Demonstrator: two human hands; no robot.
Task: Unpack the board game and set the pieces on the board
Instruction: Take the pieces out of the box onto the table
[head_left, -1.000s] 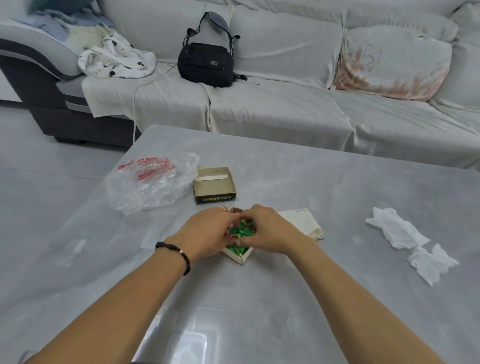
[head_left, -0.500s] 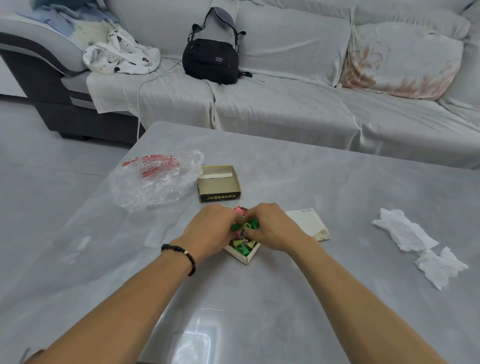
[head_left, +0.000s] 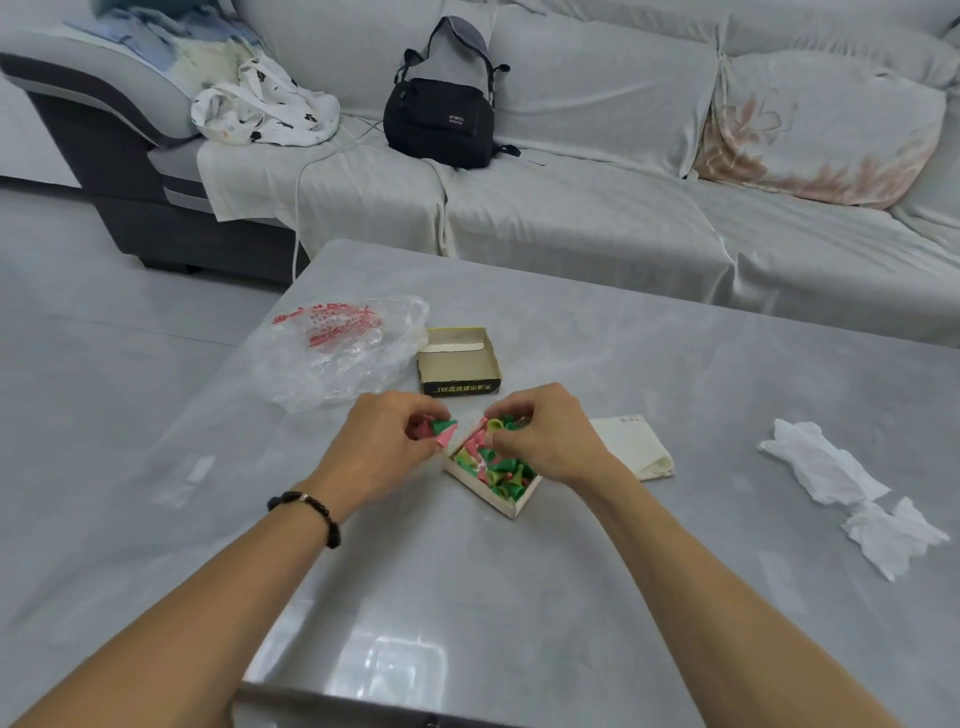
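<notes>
Your small cone-shaped pieces (head_left: 497, 467), green, pink and yellow, fill a shallow cardboard tray (head_left: 511, 506) at the middle of the grey table (head_left: 623, 597). Your left hand (head_left: 387, 449) grips a few green and pink cones just left of the tray; your right hand (head_left: 545, 441) pinches a yellow-green one over it. The empty lid (head_left: 460, 364) sits just beyond, a folded paper (head_left: 636, 447) beside your right wrist.
</notes>
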